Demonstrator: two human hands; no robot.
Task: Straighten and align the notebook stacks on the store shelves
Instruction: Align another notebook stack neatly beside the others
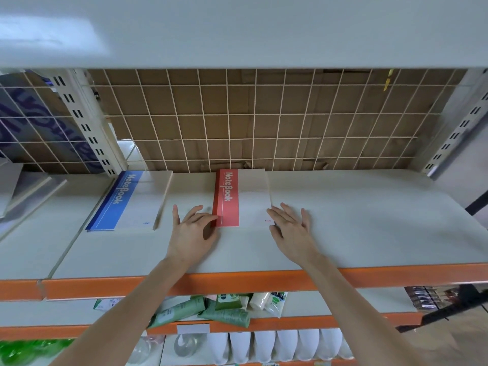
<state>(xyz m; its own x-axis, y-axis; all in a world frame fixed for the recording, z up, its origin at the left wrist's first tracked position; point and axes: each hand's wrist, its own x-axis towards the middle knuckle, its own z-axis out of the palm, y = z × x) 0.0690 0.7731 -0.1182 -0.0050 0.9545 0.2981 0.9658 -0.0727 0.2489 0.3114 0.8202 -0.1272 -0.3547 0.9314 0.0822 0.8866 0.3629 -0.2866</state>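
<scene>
A stack of notebooks with a red band reading "NoteBook" [243, 198] lies in the middle of the cream shelf [369, 228]. My left hand [194, 228] lies flat on the shelf, its straight fingers touching the stack's near left corner. My right hand [291, 228] lies flat too, fingers straight against the stack's near right corner. A second stack with a blue band [129, 200] lies to the left, turned slightly askew, apart from both hands.
A wire grid backed by cardboard [264, 122] closes the shelf's rear. An orange rail [237, 282] runs along the front edge. Below are green tubes [184, 311] and white bottles [285, 344]. More grey items [23, 188] lie at the far left.
</scene>
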